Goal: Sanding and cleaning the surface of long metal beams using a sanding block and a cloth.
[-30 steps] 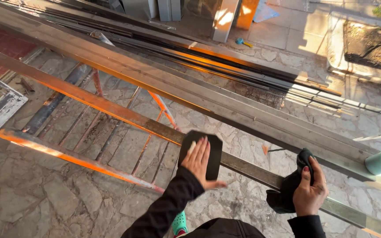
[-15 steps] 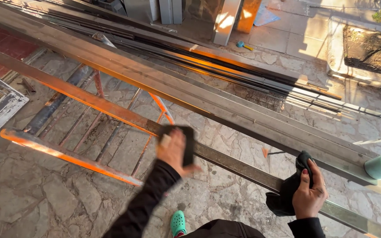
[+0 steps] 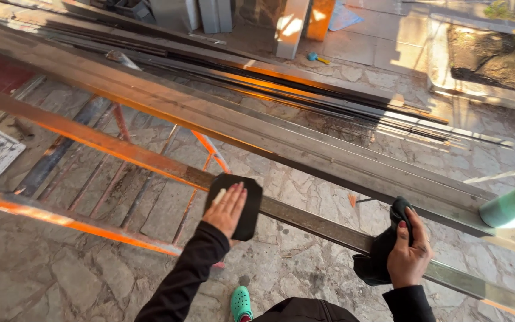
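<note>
Lit low and warm from the upper right — orange glare along the rails (image 3: 150, 158) and the beam (image 3: 281, 140), bright patches on the paving (image 3: 400, 53) at the top edge. Long shadows over the stone floor (image 3: 61, 274) at lower left. Sharp at centre; blown out and soft at the right edge — slight bending of straight lines near the corners.

Pad (image 3: 239, 203) on bar (image 3: 317, 223); cloth (image 3: 382, 250) right; stand (image 3: 90, 179) beneath.
</note>
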